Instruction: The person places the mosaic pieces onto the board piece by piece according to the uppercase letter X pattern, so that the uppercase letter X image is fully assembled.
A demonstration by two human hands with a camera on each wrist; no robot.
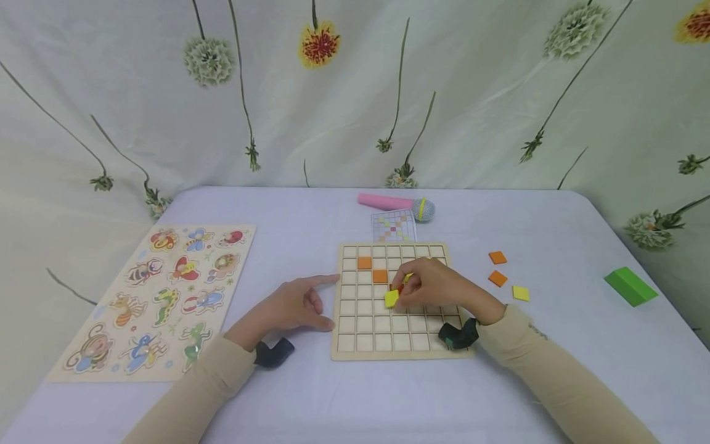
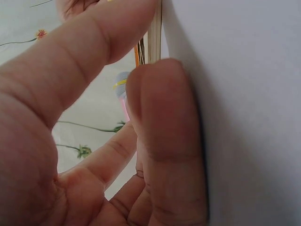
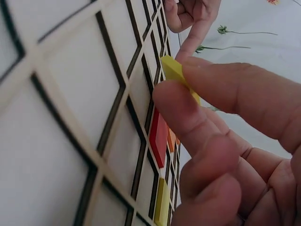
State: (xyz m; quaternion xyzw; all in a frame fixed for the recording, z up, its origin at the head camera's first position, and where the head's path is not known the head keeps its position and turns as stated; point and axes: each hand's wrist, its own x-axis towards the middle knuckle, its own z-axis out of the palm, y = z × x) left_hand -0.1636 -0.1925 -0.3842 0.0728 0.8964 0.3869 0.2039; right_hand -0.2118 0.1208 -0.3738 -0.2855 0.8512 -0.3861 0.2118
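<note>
My right hand (image 1: 429, 283) pinches a yellow square tile (image 1: 391, 299) between thumb and fingertip above the wooden grid board (image 1: 355, 355). The right wrist view shows this yellow tile (image 3: 174, 70) tilted, with a red tile (image 3: 159, 139) and another yellow tile (image 3: 162, 202) lying in cells beyond. Two orange tiles, one at the upper left (image 1: 364, 263) and one beside it diagonally (image 1: 379, 276), sit in the grid. At the board's left edge my left hand (image 1: 294, 303) touches the frame with extended index finger and thumb; its other fingers are bent.
A printed pattern card (image 1: 394, 226) stands behind the board, near a pink toy microphone (image 1: 388, 201). Right of the board lie loose orange tiles (image 1: 497, 279), a yellow tile (image 1: 521, 293) and a green block (image 1: 630, 285). An insect picture puzzle board (image 1: 161, 277) lies at the left.
</note>
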